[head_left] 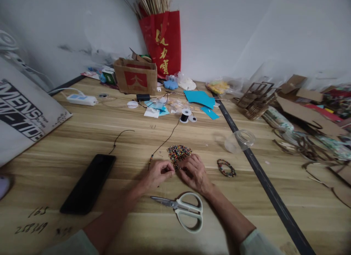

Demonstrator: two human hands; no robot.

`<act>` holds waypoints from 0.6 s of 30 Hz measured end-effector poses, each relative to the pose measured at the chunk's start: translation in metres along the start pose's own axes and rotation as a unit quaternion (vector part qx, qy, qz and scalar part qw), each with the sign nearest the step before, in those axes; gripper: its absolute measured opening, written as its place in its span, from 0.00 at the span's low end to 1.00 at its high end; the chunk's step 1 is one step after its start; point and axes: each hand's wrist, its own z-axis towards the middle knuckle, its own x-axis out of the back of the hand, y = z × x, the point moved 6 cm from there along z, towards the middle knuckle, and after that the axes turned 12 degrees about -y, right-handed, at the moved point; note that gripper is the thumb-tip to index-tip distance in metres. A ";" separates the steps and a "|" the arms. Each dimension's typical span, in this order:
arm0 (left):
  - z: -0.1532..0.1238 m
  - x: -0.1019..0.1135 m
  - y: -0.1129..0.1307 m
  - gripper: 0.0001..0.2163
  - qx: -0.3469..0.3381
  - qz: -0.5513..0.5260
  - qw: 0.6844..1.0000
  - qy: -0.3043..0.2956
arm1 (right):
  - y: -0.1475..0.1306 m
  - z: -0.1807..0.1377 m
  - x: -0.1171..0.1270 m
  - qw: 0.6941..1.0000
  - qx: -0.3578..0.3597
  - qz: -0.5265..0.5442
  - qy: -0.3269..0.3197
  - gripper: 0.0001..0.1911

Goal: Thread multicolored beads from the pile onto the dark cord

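Note:
A pile of small multicoloured beads (178,152) lies on the wooden table (82,138). My left hand (157,173) rests just left of the pile, fingers pinched on the end of a thin black cord (164,141) that carries a few beads and runs up to a spool (185,115). My right hand (195,171) sits at the pile's near edge, fingers curled in a pinch among the beads; what it holds is too small to make out. White-handled scissors (183,209) lie between my forearms.
A finished bead bracelet (226,168) lies right of my right hand, a clear plastic cup (240,141) on its side beyond it. A black phone (89,183) lies to the left. A cardboard box (136,76), red bag (163,42), power strip (81,99) and blue paper (200,98) line the back.

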 end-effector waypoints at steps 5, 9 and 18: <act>0.000 0.000 -0.002 0.05 -0.003 0.006 1.000 -0.002 | -0.008 -0.003 -0.001 0.996 0.034 0.076 0.027 0.04; 0.000 0.000 -0.004 0.05 -0.003 0.011 1.000 -0.003 | -0.011 -0.004 -0.005 0.993 0.026 0.115 0.023 0.03; -0.001 0.001 0.001 0.06 -0.010 0.007 1.000 0.003 | -0.020 0.000 -0.008 0.988 0.022 0.154 -0.020 0.04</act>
